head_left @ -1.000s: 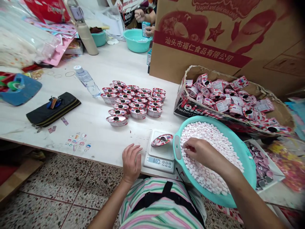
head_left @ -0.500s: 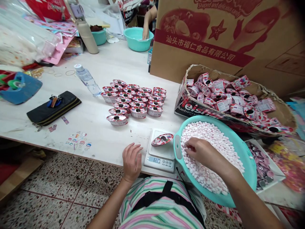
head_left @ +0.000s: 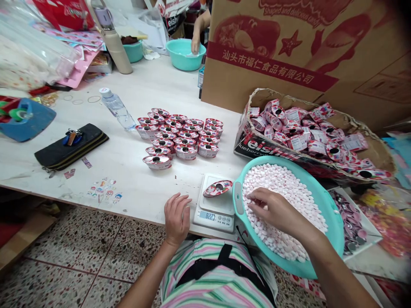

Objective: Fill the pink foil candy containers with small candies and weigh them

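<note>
The right hand [head_left: 272, 207] rests knuckles-up in a heap of pale pink candies [head_left: 289, 184], its fingers [head_left: 253, 200] curled and their tips sunk among the pieces; whether they pinch any cannot be told. The candies fill a teal basin [head_left: 335, 226] that sits at the near right edge of the table [head_left: 128, 171], partly over the person's lap. Just left of the basin and touching its rim stands a small white scale [head_left: 213, 214] with a lit display, and on its pan a red-and-silver tub [head_left: 218, 188] lies tilted. The left hand [head_left: 176, 218] lies flat and spread, holding nothing, palm down on the table's near edge just left of the scale. Farther back on the table, rows of tubs [head_left: 181, 137] stand upright and packed close. To the right, behind the basin, a torn box [head_left: 375, 149] holds a loose pile of the same tubs, and a large printed carton [head_left: 289, 51] rises behind it. A tray [head_left: 369, 226] of dark round pieces shows at the basin's far right side. On the left of the table are a bottle [head_left: 117, 107] on its side, a black pouch [head_left: 72, 147] with keys [head_left: 72, 137] on it, and stickers [head_left: 104, 190] near the edge. At the far end, a co-worker's hand [head_left: 195, 42] reaches into a far bowl [head_left: 180, 55], also teal.
</note>
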Demonstrator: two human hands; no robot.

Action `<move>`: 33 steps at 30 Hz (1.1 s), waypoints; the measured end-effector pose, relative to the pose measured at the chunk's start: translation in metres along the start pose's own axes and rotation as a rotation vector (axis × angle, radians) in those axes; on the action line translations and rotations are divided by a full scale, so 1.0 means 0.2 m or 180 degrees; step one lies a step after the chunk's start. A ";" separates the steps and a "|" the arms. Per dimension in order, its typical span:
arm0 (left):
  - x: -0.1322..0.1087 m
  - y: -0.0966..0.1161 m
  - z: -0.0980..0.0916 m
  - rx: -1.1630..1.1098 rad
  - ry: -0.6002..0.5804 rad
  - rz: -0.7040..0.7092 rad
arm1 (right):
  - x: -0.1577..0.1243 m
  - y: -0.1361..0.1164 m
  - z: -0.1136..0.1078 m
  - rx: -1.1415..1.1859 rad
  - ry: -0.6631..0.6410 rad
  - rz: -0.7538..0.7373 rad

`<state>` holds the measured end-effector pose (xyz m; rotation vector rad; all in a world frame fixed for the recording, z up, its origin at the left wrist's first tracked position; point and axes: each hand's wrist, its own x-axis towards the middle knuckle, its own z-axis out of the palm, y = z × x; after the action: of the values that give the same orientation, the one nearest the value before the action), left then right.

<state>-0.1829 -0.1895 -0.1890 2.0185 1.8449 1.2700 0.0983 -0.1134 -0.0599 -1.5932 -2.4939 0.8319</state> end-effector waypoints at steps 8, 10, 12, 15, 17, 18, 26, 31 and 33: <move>0.00 0.00 0.00 0.0053 -0.0028 -0.0019 | 0.04 -0.01 0.00 -0.0047 -0.0022 0.0035; 0.00 0.00 0.00 0.0060 -0.0040 -0.0019 | 0.05 -0.01 0.00 -0.0086 -0.0107 0.0016; 0.00 0.00 0.00 0.0065 -0.0052 -0.0022 | 0.05 -0.02 -0.01 -0.0143 -0.0149 0.0028; 0.00 0.00 0.00 0.0075 -0.0053 -0.0033 | 0.06 -0.02 -0.02 -0.0241 -0.0162 0.0073; 0.00 -0.01 0.00 0.0076 -0.0057 -0.0035 | 0.05 -0.02 -0.02 -0.0256 -0.0164 0.0102; 0.00 -0.01 0.00 0.0076 -0.0062 -0.0037 | 0.05 -0.02 -0.02 -0.0232 -0.0161 0.0118; 0.00 0.00 0.00 0.0065 -0.0064 -0.0019 | 0.02 -0.01 -0.02 0.0133 -0.0152 0.0108; 0.00 0.00 0.00 0.0073 -0.0046 0.0007 | 0.02 0.00 -0.02 0.0307 -0.0120 0.0115; 0.00 0.00 0.00 0.0076 -0.0062 -0.0017 | 0.02 0.00 -0.02 0.0361 -0.0069 0.0156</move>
<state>-0.1826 -0.1892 -0.1891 2.0291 1.8644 1.2283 0.0981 -0.1083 -0.0586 -1.6222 -2.3835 0.9830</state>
